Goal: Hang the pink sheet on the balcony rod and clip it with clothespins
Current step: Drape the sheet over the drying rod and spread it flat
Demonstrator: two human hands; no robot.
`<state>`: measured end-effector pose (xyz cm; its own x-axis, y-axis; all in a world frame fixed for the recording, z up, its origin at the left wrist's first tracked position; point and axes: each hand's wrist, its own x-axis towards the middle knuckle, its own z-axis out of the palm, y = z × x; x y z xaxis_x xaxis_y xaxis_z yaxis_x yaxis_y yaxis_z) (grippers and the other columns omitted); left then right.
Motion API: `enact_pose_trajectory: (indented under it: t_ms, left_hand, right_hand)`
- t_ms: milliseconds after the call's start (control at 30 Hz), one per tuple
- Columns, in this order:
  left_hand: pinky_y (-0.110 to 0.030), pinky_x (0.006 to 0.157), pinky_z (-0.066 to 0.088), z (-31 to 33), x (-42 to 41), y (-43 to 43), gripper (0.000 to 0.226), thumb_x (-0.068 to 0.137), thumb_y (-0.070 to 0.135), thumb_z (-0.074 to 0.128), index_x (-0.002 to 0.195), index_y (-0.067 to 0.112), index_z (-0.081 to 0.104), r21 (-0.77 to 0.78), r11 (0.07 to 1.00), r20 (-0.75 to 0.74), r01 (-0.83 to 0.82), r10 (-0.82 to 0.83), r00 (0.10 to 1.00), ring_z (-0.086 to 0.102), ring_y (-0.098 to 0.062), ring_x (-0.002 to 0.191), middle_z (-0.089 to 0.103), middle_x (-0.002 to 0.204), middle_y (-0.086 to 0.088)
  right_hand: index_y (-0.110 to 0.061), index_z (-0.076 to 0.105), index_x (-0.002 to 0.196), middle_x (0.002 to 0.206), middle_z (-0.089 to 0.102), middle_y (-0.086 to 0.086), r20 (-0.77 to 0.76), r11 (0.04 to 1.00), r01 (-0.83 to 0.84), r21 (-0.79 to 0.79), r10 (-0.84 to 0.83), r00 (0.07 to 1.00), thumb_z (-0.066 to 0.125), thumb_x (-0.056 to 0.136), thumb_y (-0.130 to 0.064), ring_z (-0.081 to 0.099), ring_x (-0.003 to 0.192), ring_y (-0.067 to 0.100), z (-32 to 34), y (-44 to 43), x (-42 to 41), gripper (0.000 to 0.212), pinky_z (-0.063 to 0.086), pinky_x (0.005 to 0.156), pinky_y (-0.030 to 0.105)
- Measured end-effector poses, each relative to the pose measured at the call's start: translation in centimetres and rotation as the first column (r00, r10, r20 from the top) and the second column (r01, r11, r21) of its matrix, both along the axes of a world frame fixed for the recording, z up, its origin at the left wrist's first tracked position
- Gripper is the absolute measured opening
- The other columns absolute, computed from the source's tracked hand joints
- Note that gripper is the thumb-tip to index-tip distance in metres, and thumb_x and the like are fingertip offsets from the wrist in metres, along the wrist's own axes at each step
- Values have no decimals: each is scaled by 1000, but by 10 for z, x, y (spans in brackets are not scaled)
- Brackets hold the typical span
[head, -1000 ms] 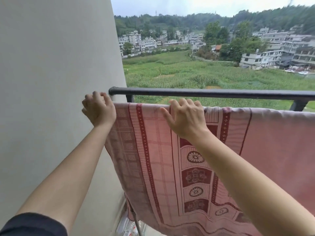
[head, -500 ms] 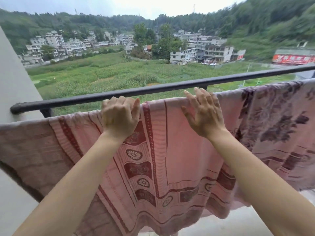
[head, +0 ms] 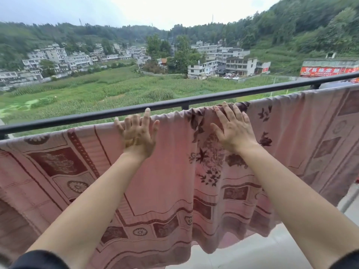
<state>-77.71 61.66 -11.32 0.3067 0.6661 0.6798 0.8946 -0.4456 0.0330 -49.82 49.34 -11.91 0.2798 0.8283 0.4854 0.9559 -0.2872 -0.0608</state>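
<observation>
The pink sheet, patterned with dark red borders and flowers, hangs draped over a rod that it hides, just below the black balcony railing. My left hand lies flat on the sheet's top fold with fingers spread. My right hand rests flat on the fold further right, fingers spread over a bunched part. Neither hand holds anything. No clothespins are in view.
Beyond the black railing lie green fields, buildings and wooded hills. The pale balcony floor shows below the sheet's hem at the lower right. The sheet spans the whole width of the view.
Both hands have slid right along the top fold, and my view has turned right with them. The left hand, earlier curled on the fold, now lies open and flat.
</observation>
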Motion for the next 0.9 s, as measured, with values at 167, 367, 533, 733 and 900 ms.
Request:
enact_pose_trajectory:
  t_ms: [167, 367, 533, 733, 900]
  left_hand:
    - [-64, 114, 13, -3, -4, 5, 64, 101, 55, 10, 117, 15, 58, 5, 979, 77, -204, 203, 976, 46, -34, 111, 56, 110, -16]
    - [-65, 116, 5, 15, 48, -11, 38, 87, 23, 37, 117, 10, 57, -18, 959, 414, -284, 266, 870, 37, -32, 134, 48, 136, -15]
    - [-58, 118, 7, 3, 142, -22, 40, 96, 36, 45, 127, 14, 56, 297, 953, 211, 59, -126, 969, 43, -29, 133, 53, 137, -10]
    - [-63, 117, 6, -50, 176, -10, 55, 98, 45, 45, 145, 16, 41, 367, 930, 77, -17, -13, 997, 35, -37, 134, 45, 137, -17]
    - [-60, 118, 6, -62, 158, 6, 63, 97, 46, 48, 152, 22, 32, 450, 893, 32, 8, -24, 999, 31, -37, 139, 38, 146, -17]
  right_hand:
    - [-41, -3, 157, 167, -5, 2, 3, 999, -2, -53, 2, 1000, 23, 100, -58, -5, 154, 25, -3, -18, 62, 65, 4, 123, 53]
    - [-19, 23, 155, 161, 22, 15, -81, 973, -54, 223, 74, 994, 38, 100, -51, 17, 150, 33, 0, -14, 83, 66, 12, 122, 53]
    - [-28, -1, 159, 166, -2, 13, -29, 985, -15, 172, 21, 999, 26, 97, -69, -3, 152, 34, -8, -2, 128, 79, -5, 121, 55]
    - [-30, -15, 157, 166, -13, 9, 135, 991, 23, 132, -41, 990, 66, 91, -27, -12, 152, 32, -43, -7, 176, 105, 0, 121, 59]
    - [-23, -3, 160, 166, -8, 12, 174, 971, 41, 234, -83, 981, 52, 95, -45, -12, 152, 32, -64, -10, 205, 88, 8, 119, 64]
